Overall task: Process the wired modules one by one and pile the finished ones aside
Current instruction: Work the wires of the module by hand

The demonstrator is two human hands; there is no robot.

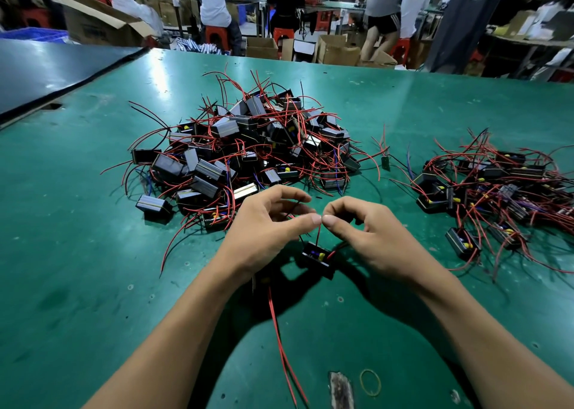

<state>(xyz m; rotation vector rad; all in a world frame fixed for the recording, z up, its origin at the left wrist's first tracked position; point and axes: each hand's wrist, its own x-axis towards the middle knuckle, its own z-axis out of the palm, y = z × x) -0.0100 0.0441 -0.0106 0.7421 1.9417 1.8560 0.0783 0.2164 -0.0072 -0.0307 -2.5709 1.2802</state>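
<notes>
Room: workshop; people at benches beyond the table; print on the carton (102, 20) is too blurred to read.
Table (93, 253): green mat, scuffed, with glare on the far side.
Central pile (242, 148): black wired modules; lower units are buried under red leads.
Right pile (497, 197): smaller, cut off by the frame edge.
Left hand (264, 225): thumb and forefinger pinch a red lead (318, 231).
Right hand (372, 234): same pinch on that lead.
Module (316, 256): below both hands, possibly resting on the mat.
Rubber band (370, 382): near the front edge.
</notes>
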